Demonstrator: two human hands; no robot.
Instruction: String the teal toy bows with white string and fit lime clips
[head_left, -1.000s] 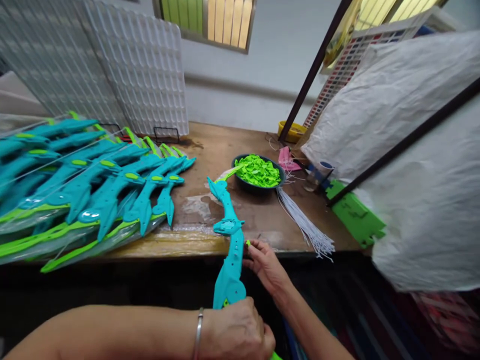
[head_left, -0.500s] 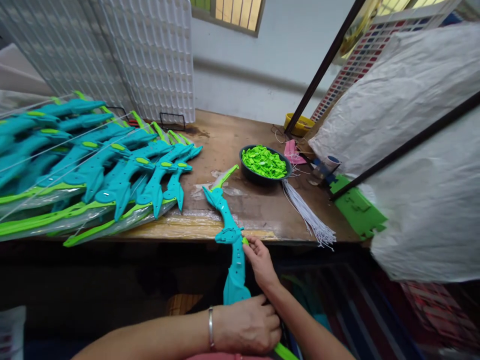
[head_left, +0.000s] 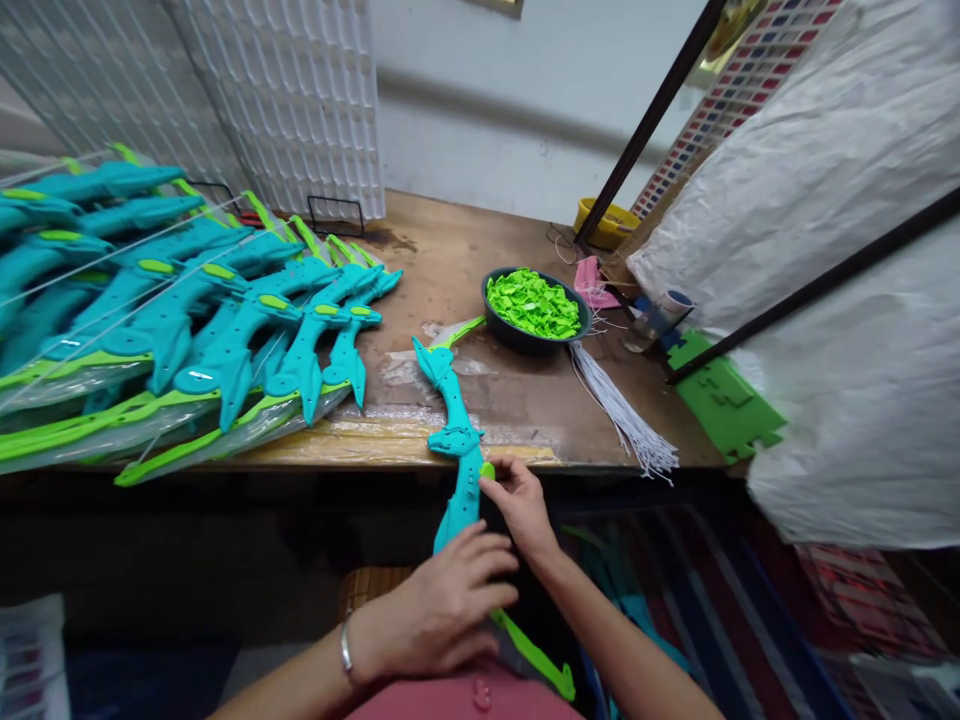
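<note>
A turquoise toy bow (head_left: 453,405) with light green limbs reaches from my lap onto the table, its far limb (head_left: 466,330) near the bowl. Thumb and fingers of my right hand (head_left: 525,505) pinch a small green plastic piece (head_left: 487,471) against the right side of the bow's handle. My left hand (head_left: 442,605) is over the lower part of the bow with its fingers apart; whether it touches the bow is hard to tell. It hides part of the handle's lower end. The near green limb (head_left: 536,655) shows beyond its fingers, close to my body.
A dark bowl (head_left: 525,343) holds many green pieces. Several strung bows (head_left: 225,330) are piled on the left of the table (head_left: 435,230). White cords (head_left: 622,410) hang over the front edge. A green foam mat (head_left: 724,400), dark poles (head_left: 652,120) and white sheeting (head_left: 847,300) stand right.
My left hand has come away from its closed position low on the bow, moving left and up with fingers spreading. My right hand still holds the green piece at the handle. The view has tilted down slightly.
</note>
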